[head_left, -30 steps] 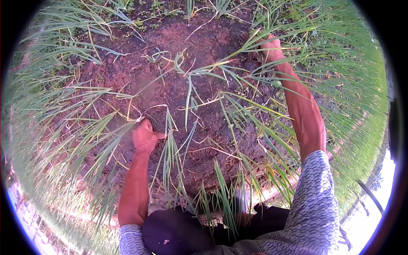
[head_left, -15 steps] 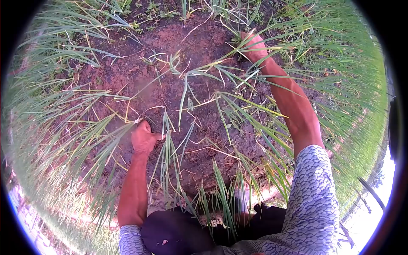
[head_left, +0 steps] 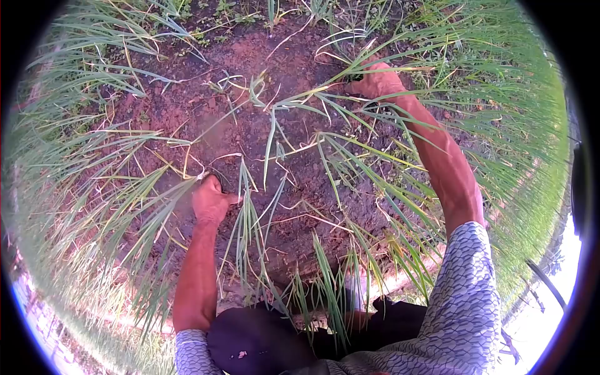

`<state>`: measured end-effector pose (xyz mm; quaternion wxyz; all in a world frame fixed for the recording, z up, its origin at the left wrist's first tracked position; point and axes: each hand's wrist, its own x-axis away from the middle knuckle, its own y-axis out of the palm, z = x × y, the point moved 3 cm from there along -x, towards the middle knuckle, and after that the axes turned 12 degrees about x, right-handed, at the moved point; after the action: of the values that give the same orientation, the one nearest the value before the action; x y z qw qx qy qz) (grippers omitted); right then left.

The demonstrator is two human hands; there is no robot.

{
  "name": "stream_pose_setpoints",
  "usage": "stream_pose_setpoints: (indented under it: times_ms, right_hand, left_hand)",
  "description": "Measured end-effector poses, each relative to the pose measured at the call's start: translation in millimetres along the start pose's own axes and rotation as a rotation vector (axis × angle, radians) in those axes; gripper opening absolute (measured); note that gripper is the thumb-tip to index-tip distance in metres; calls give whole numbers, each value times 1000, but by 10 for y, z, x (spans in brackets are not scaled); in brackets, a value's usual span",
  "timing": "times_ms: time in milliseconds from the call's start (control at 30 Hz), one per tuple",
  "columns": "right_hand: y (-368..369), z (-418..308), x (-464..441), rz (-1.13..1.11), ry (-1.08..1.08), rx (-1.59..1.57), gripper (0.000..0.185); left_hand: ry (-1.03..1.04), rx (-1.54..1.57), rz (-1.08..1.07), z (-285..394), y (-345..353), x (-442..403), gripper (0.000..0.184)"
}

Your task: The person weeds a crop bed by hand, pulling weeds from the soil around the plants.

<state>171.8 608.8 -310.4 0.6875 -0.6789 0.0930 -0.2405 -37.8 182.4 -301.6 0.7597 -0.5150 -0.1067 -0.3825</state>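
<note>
My left hand (head_left: 210,200) rests low on the dark soil, fingers curled under and thumb pointing right. Beside it are the bent stems of an onion plant (head_left: 247,209); whatever its fingers hold is hidden. Farther out at the upper right, my right hand (head_left: 380,82) is closed just above the soil. A small dark green weed (head_left: 357,78) shows at its fingertips, partly hidden. Thin onion leaves (head_left: 415,69) cross in front of that hand and wrist.
Onion plants with long drooping leaves (head_left: 337,147) grow across the damp soil bed (head_left: 212,128). Small weeds (head_left: 222,22) stand along the far side. Dense green leaves (head_left: 519,125) line the right. My dark-clothed knee (head_left: 259,340) is at the near edge.
My right hand has moved slightly nearer and to the right, and the green tuft beside its fingers has left its former spot. My left hand stays in place.
</note>
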Motion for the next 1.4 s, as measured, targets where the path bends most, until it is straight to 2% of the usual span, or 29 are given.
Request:
stream_pose_setpoints:
  times_ms: [33,67,100,167,200,300,333,367,433,500,533,567,667,733,800,833,900,933,967,1033,1100,1133,1200,1233,1267,1367,1400]
  right_hand:
    - [-159,-118,20,20,166,-52,35]
    - [-77,-117,-33,19,159,-77,33]
    - [9,-112,-75,-7,82,-41,27]
    - [139,-107,-93,76,-113,235,23]
    - [212,-32,-112,143,-64,167,26]
    - [289,397,-79,329,451,-238,32]
    - [269,534,-101,272,538,-77,36]
    - [135,586,-60,243,625,-266,34]
    - [30,599,-128,316,525,-171,28]
    - [205,648,-333,236,388,-45,24]
    - [241,607,-338,223,419,-33,24]
    - [372,668,-396,163,353,35,25]
    - [534,639,-404,212,132,29,29]
    - [399,438,-383,463,-85,110,30]
    - [184,234,-532,278,123,-232,24]
    - [-150,78,-521,360,139,-135,20]
    - [-92,121,-737,471,339,-120,16]
    - [-61,161,-787,533,302,-146,20]
    - [-49,155,-878,437,381,-170,19]
    - [-58,126,-976,331,330,31,14]
    - [96,257,-1092,373,448,-77,13]
    - [220,346,-1155,320,389,-78,14]
    - [89,358,-1195,323,443,23,25]
    - [37,406,-1187,323,595,-79,29]
    - [-5,382,-1204,373,570,-69,36]
    - [6,251,-1327,353,449,-88,35]
    - [32,192,-1380,409,440,-34,35]
  left_hand:
    - [-7,10,-4,7,0,5,55]
    - [-12,20,-8,19,-8,7,56]
    - [-13,29,-14,29,-13,7,56]
    - [-2,36,-8,-1,12,6,57]
    - [-2,37,-7,4,15,10,57]
    - [-4,18,-2,23,-12,-7,56]
    - [-10,30,-5,21,-9,-4,55]
    - [-16,41,-10,12,-11,7,55]
    - [-9,40,-11,23,-17,5,54]
    - [5,33,-3,15,-19,3,54]
    - [-3,30,5,4,-18,3,53]
    - [-1,19,7,24,-27,-7,52]
    - [0,2,-6,68,-51,21,52]
    - [-25,19,-10,58,-43,24,52]
    - [-38,23,-20,54,-53,13,53]
    - [-37,11,-19,42,-52,9,54]
    - [-36,-6,-20,39,-39,-2,55]
    - [-38,-23,-22,39,-36,-4,57]
    - [-41,-20,-22,33,-38,1,57]
    - [-39,-13,-25,41,-39,-4,57]
    - [-44,-18,-26,78,-52,-6,57]
    - [-36,-26,-25,76,-50,-12,57]
    - [-41,-2,-38,46,-52,-2,57]
    - [-42,0,-39,42,-41,-3,57]
    - [-41,-3,-38,39,-37,-12,57]
    - [-40,-1,-38,25,-47,-9,57]
    - [-40,6,-36,32,-46,-12,57]
